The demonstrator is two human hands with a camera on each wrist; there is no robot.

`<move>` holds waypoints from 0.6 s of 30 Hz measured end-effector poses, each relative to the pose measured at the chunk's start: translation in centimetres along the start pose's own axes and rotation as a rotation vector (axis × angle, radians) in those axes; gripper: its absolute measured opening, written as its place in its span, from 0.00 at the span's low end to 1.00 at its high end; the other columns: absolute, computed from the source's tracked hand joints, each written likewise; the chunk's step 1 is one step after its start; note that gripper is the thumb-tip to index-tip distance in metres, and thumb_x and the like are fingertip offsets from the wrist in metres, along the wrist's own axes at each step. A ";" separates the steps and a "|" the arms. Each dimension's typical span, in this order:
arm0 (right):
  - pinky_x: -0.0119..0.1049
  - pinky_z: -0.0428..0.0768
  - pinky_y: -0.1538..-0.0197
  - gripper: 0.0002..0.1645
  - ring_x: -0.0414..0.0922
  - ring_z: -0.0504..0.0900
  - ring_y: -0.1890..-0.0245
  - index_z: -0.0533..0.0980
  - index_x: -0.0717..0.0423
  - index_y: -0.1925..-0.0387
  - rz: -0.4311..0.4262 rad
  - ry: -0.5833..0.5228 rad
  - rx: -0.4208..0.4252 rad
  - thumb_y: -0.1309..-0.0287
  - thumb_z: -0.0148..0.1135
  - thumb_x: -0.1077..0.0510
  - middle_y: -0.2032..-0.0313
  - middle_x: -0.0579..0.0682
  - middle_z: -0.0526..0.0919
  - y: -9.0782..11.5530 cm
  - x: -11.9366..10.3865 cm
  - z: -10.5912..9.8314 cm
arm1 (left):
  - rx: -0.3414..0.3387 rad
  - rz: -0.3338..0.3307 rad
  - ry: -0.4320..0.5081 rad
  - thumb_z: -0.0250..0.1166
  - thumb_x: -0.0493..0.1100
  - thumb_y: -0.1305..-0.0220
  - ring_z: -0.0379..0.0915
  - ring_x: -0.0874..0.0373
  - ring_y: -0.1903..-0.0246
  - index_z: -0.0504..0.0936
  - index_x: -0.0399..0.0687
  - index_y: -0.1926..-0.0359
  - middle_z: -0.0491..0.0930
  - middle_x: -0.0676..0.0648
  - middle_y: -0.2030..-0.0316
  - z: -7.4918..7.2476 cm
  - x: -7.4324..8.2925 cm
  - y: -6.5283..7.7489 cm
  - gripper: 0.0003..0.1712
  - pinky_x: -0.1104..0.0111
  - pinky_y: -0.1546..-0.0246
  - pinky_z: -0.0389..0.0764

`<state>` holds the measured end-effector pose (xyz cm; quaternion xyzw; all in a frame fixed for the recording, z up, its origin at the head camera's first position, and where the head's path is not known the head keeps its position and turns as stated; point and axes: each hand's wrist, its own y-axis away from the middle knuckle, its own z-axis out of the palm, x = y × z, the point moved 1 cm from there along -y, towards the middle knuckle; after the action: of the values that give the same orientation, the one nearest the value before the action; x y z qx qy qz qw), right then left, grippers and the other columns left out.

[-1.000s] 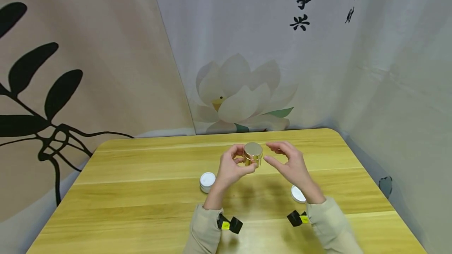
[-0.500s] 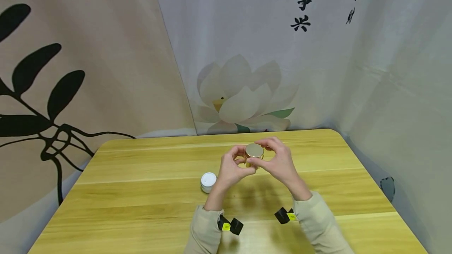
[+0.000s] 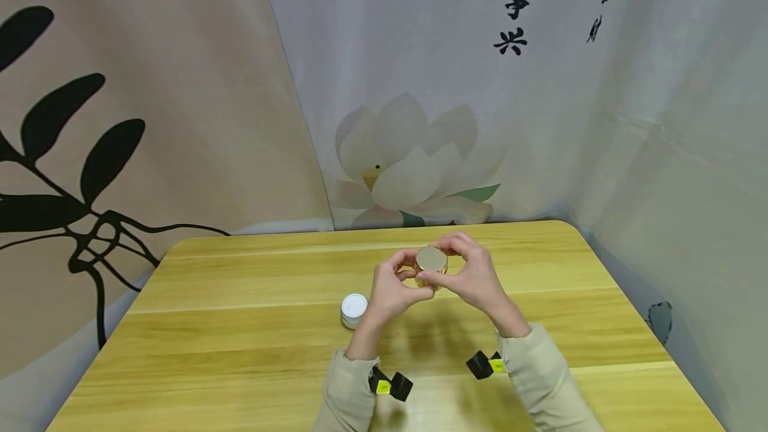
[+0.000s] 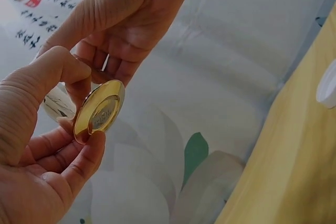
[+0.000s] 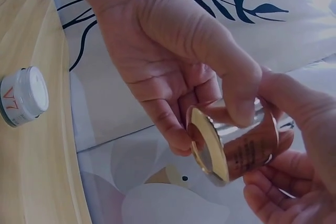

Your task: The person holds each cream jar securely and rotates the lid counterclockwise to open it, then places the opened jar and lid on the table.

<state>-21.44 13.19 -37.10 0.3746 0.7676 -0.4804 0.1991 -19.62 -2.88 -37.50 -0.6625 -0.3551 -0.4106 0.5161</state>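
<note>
A shiny gold cosmetic jar (image 3: pixel 431 260) with a flat round top is held up over the table between both hands. My left hand (image 3: pixel 395 289) grips its lower part from the left, thumb in front. From the right, my right hand (image 3: pixel 471 275) pinches its upper part between thumb and fingers. Its round gold base (image 4: pixel 102 109) faces the camera in the left wrist view. In the right wrist view the jar's mirror-like side (image 5: pixel 247 148) carries small dark print, and the right thumb lies across it.
A white jar (image 3: pixel 354 311) with red lettering stands on the wooden table (image 3: pixel 240 325), left of the left wrist. A white lid (image 4: pixel 328 85) lies on the table, hidden behind the right forearm in the head view. Printed curtains hang behind the table.
My right hand has moved left from beside the gold jar and taken hold of its upper part. The left hand has stayed nearly still, and the white lid has become hidden behind the right forearm.
</note>
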 end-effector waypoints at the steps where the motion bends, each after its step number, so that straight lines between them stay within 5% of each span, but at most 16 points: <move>1: 0.36 0.77 0.58 0.21 0.45 0.77 0.62 0.80 0.56 0.63 0.001 -0.001 -0.006 0.63 0.78 0.60 0.62 0.49 0.79 0.0 0.0 0.0 | 0.003 0.003 -0.001 0.67 0.24 0.59 0.70 0.61 0.64 0.77 0.25 0.58 0.77 0.37 0.65 0.0 0.0 0.0 0.22 0.61 0.59 0.79; 12: 0.39 0.75 0.51 0.24 0.47 0.74 0.58 0.78 0.60 0.53 0.045 -0.094 -0.139 0.57 0.72 0.66 0.55 0.54 0.77 0.0 0.5 -0.3 | -0.039 -0.019 0.051 0.67 0.26 0.56 0.71 0.62 0.64 0.78 0.27 0.57 0.78 0.44 0.65 -0.4 -0.6 0.2 0.20 0.64 0.57 0.77; 18: 0.50 0.74 0.49 0.28 0.46 0.74 0.56 0.74 0.59 0.56 0.079 -0.020 -0.072 0.62 0.77 0.59 0.58 0.51 0.75 0.0 0.0 -0.2 | -0.038 -0.009 0.068 0.67 0.24 0.58 0.70 0.64 0.64 0.77 0.25 0.56 0.77 0.42 0.64 -0.2 -0.5 0.0 0.22 0.64 0.57 0.78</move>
<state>-21.42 13.37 -36.94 0.3924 0.7669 -0.4479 0.2391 -19.85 -3.14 -37.97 -0.6561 -0.3325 -0.4419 0.5135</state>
